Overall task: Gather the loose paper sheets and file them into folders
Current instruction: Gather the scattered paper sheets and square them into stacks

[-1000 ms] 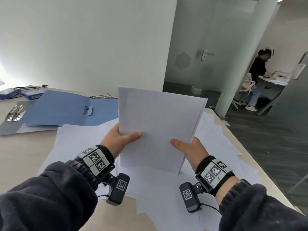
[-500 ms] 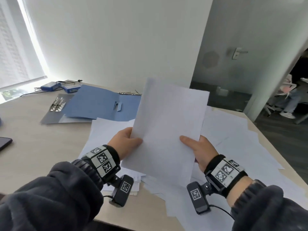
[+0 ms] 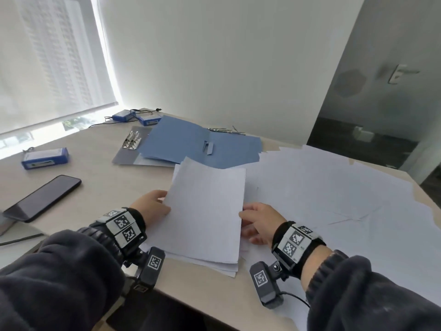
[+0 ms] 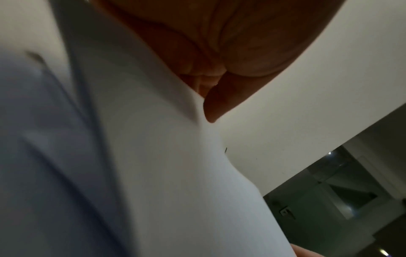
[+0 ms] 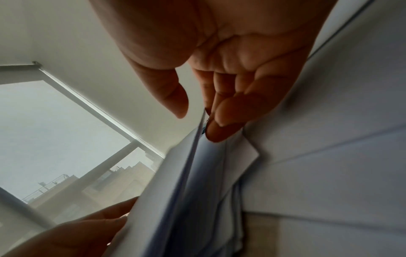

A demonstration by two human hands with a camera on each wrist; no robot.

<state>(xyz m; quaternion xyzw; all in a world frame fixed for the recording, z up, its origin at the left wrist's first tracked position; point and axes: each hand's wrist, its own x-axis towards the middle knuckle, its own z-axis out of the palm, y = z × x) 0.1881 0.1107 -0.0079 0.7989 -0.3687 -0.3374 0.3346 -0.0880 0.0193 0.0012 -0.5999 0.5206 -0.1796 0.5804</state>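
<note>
Head view: a stack of white sheets (image 3: 205,216) lies low at the table's (image 3: 90,187) near edge, about six o'clock from the blue folder (image 3: 191,144). The left hand (image 3: 151,207) grips its nine o'clock edge; the right hand (image 3: 260,223) touches its three o'clock edge, more loose sheets (image 3: 334,192) spread beyond.

Left wrist view: the thumb (image 4: 219,104) presses on paper; blurred.

Right wrist view: the fingers (image 5: 222,132) curl at the stack's edge, thumb apart.

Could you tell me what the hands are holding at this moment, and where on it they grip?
A stack of white paper sheets: the left hand grips its left long edge, and the right hand holds its right long edge, fingertips against that edge.
</note>
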